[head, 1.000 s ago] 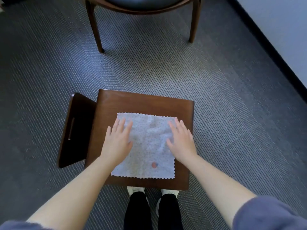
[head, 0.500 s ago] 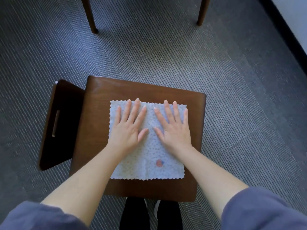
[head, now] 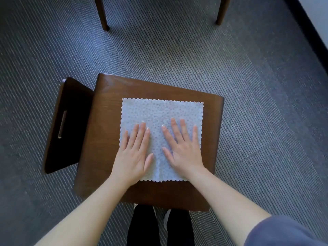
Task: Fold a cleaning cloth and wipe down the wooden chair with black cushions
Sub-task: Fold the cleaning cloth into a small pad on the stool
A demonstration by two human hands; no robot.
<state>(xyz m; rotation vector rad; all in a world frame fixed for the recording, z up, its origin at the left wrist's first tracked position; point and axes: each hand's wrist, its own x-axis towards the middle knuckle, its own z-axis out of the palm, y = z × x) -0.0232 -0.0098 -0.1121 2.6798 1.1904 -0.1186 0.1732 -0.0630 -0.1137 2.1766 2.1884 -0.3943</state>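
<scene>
Pressing down with both palms, you are holding the cleaning cloth [head: 159,112] flat on top of the wooden counter [head: 106,121]. The cloth is lying spread out as a pale blue, dotted square with a zigzag edge, and bare brown wood is showing around it on all four sides of the counter. Your left hand [head: 133,153] is resting on the part of the cloth nearest the counter's near left side, fingers straight and close together, thumb angled out. Your right hand [head: 182,150] is resting toward the counter's near right side, fingers straight and a little spread. On both sides the grip is lying wide and flat, curling round nothing. The two hands are not touching, and a strip of cloth is showing between them. A dark side panel [head: 69,125] with a narrow slot is slanting down from the counter's left edge. Beyond the counter's far edge, well apart from it, two wooden chair legs [head: 101,15] are standing on the ribbed grey carpet [head: 248,86]; the seat is lying outside the view. Just below the counter's near edge your black trousers [head: 143,226] and the tips of white shoes [head: 166,217] are showing. A blue-grey sleeve [head: 284,231] is covering your right upper arm, toward the counter's near right.
</scene>
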